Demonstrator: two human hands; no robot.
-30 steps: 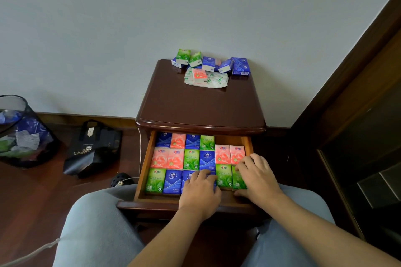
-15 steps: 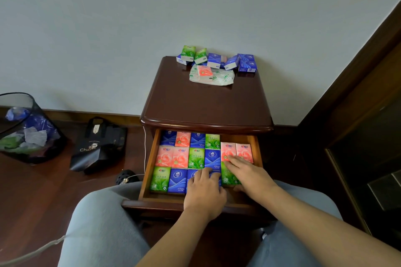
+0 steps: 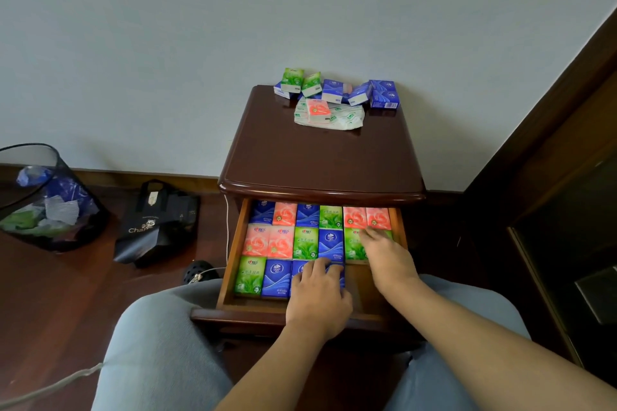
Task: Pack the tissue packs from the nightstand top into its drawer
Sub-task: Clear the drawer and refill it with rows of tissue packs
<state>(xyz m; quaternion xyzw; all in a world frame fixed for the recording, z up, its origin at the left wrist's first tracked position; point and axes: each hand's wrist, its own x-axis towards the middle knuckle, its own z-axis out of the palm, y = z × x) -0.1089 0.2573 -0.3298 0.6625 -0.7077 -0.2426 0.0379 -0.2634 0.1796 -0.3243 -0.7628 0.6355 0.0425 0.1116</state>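
The dark wooden nightstand has its drawer pulled out toward my knees. Several green, blue and pink tissue packs lie flat in rows inside it. My left hand rests with its fingers on the blue packs of the front row. My right hand lies with straight fingers on the green packs at the drawer's right side, fingertips near a pink pack. At the back of the nightstand top sit several loose packs and a pink pack on a crumpled plastic wrapper.
A black mesh waste bin stands on the floor at the left, with a black paper bag beside it. A cable runs down the nightstand's left side. A dark wooden frame rises on the right. My knees flank the drawer.
My right hand has slid farther back in the drawer, pushing the green and pink packs on the right toward the rear. My left hand has stayed on the front blue packs.
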